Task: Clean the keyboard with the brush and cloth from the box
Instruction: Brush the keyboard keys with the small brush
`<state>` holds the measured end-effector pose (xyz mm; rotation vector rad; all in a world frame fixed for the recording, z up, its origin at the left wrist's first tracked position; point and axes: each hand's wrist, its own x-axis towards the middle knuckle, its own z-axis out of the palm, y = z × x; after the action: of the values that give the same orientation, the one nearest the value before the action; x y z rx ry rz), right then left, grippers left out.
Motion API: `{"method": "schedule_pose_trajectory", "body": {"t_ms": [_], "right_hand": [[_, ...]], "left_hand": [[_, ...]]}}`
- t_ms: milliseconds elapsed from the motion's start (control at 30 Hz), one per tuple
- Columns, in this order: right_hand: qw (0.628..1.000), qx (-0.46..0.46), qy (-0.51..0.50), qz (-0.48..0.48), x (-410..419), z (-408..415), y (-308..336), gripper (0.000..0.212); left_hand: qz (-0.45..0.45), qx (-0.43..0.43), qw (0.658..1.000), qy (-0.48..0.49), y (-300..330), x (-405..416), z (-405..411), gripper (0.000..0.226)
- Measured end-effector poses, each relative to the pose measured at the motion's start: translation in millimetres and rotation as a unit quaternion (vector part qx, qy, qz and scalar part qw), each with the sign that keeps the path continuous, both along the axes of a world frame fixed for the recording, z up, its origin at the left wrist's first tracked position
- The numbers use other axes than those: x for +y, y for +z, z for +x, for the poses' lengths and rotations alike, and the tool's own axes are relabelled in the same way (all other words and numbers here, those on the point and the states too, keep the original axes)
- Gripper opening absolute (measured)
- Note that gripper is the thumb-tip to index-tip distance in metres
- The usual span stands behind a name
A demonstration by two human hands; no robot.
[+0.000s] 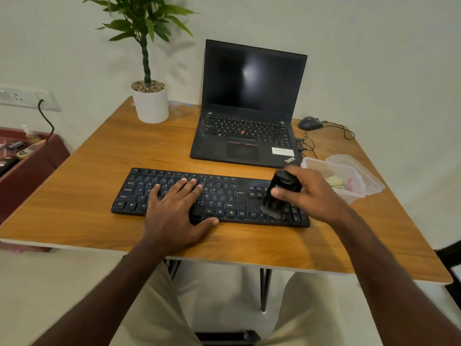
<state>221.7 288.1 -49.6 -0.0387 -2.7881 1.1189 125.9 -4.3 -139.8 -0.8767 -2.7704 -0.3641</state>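
A: Keyboard (224, 196) lies flat near the front of the counter (87, 196), ahead of the laptop (249, 108). Why the left hand (174, 211) on it?

B: Fingers straight, pressing the keys, probably to stop it sliding.

A: And the box (341, 178)?

B: Open just right of it, within reach, cloth likely inside.

A: The right hand (309, 193)?

B: Gripping the brush (279, 193), bristles down on the right-end keys.

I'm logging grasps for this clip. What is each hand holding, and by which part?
The right hand grips the brush round its black body, bristles down on the keyboard. The left hand holds nothing, resting flat on the keys.
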Motion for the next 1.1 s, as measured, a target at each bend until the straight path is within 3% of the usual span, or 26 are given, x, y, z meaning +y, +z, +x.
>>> {"method": "schedule_pose_trajectory", "body": {"t_ms": [100, 200, 300, 433, 600, 667, 767, 867, 967, 1100], "right_hand": [[0.998, 0.045, -0.044, -0.008, -10.3, -0.9, -7.6, 0.017], [0.999, 0.029, 0.009, 0.020, -25.7, 0.8, -22.5, 0.016], [0.999, -0.007, 0.037, -0.020, -22.4, -3.2, -8.3, 0.018], [0.999, 0.049, -0.004, -0.017, -23.5, -12.9, 1.6, 0.018], [0.996, -0.006, 0.083, 0.032, -27.8, -10.8, -9.2, 0.018], [0.996, -0.024, 0.066, 0.047, -11.4, -10.2, 1.2, 0.017], [0.999, 0.026, 0.015, 0.020, -3.7, -8.8, 3.9, 0.018], [0.998, 0.020, 0.052, -0.011, -22.6, -7.3, -12.8, 0.017], [0.997, -0.024, 0.074, 0.021, -19.3, -7.0, -10.4, 0.016], [1.000, 0.019, -0.001, 0.022, -8.9, -8.8, -0.9, 0.018]], "left_hand": [[0.001, 0.001, 1.000, 0.000, 0.2, 0.3, 0.1, 0.100], [-0.004, 0.000, 1.000, 0.000, 0.6, 0.3, 0.3, 0.101], [0.000, 0.004, 1.000, -0.003, 0.8, -0.8, 1.0, 0.101], [0.002, 0.001, 1.000, -0.002, 1.0, -0.4, 0.5, 0.100], [0.000, 0.004, 1.000, -0.003, 0.9, -0.6, -0.1, 0.100], [0.002, 0.002, 1.000, -0.004, 0.9, -0.4, -0.5, 0.100], [0.001, 0.001, 1.000, -0.002, 0.9, -0.3, -1.1, 0.101], [0.002, 0.004, 1.000, -0.003, 0.7, -0.3, -1.2, 0.100], [0.000, 0.003, 1.000, -0.002, 0.3, -0.4, -0.9, 0.100], [0.001, 0.005, 1.000, -0.002, -0.5, 0.0, -0.7, 0.099]]}}
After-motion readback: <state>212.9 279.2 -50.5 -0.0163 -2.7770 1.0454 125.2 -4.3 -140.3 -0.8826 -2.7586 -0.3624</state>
